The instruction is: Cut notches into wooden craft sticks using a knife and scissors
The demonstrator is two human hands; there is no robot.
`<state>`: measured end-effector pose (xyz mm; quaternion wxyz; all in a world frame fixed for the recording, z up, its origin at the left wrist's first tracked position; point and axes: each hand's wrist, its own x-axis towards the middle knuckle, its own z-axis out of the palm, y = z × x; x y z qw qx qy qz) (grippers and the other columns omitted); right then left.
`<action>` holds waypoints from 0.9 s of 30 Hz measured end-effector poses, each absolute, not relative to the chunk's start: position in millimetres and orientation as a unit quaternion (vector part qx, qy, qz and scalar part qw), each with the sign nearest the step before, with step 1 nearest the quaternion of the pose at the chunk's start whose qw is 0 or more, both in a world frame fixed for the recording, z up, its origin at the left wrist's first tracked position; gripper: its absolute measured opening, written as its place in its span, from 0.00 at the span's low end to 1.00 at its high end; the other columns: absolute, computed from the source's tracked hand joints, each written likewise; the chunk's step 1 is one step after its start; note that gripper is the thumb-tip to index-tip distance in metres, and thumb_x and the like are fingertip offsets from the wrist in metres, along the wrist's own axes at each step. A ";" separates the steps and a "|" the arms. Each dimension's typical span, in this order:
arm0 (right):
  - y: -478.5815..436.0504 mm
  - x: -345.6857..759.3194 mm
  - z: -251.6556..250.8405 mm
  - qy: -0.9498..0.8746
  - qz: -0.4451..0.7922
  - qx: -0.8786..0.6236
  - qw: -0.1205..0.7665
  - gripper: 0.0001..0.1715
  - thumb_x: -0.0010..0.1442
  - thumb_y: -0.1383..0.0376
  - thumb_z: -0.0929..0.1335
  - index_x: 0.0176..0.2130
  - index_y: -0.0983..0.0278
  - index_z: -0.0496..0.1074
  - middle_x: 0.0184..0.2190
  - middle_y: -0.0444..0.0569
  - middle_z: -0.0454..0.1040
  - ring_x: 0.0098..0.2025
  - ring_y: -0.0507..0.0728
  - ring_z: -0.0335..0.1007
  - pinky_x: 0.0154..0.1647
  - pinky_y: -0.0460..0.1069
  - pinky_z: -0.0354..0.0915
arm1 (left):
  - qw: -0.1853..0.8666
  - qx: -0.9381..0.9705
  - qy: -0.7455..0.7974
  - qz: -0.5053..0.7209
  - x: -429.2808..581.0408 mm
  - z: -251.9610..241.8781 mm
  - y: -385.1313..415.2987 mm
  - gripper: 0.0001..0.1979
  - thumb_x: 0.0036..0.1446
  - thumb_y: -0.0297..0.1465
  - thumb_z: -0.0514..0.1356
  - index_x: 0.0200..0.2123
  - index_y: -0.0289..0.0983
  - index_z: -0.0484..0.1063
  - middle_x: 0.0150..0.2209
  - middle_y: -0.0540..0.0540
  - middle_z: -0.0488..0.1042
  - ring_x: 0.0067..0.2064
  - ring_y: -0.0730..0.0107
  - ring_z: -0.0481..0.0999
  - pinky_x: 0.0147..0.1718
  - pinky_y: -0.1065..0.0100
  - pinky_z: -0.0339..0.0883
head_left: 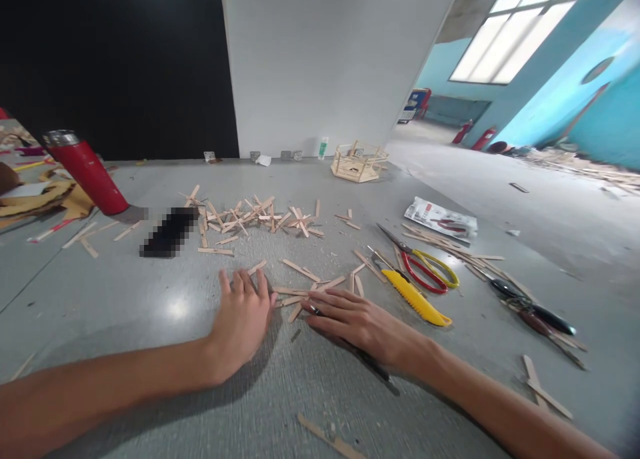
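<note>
My left hand [245, 319] rests on the grey table with its fingers spread. Its fingertips are by a wooden stick [257, 268], and its thumb is close to the end of another stick [290, 291]. Fingers stretched forward, my right hand [347, 317] lies low over a small group of flat wooden sticks [295, 312]. A dark pen-like tool [375, 364] is tucked in this hand; its tip shows between the fingers and its back end sticks out below the palm. The hand covers the middle of the tool and some stick ends.
A loose pile of wooden sticks [260, 215] lies ahead. At right are a yellow cutter [415, 299], scissors [433, 272], black-handled pliers [535, 305] and a white packet [440, 219]. A red bottle [93, 175], blurred dark object [171, 232] and stick-built frame [357, 165] stand farther off.
</note>
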<state>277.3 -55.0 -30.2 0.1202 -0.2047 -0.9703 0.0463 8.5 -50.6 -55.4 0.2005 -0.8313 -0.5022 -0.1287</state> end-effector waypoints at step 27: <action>-48.8 289.2 -64.9 -0.885 -0.103 -0.419 0.172 0.30 0.69 0.68 0.63 0.67 0.62 0.63 0.64 0.64 0.71 0.69 0.71 0.62 0.68 0.69 0.60 | 0.342 -0.861 -0.178 -0.332 86.0 -24.4 -71.9 0.16 0.70 0.31 0.55 0.56 0.31 0.75 0.62 0.35 0.74 0.57 0.50 0.79 0.56 0.50 0.72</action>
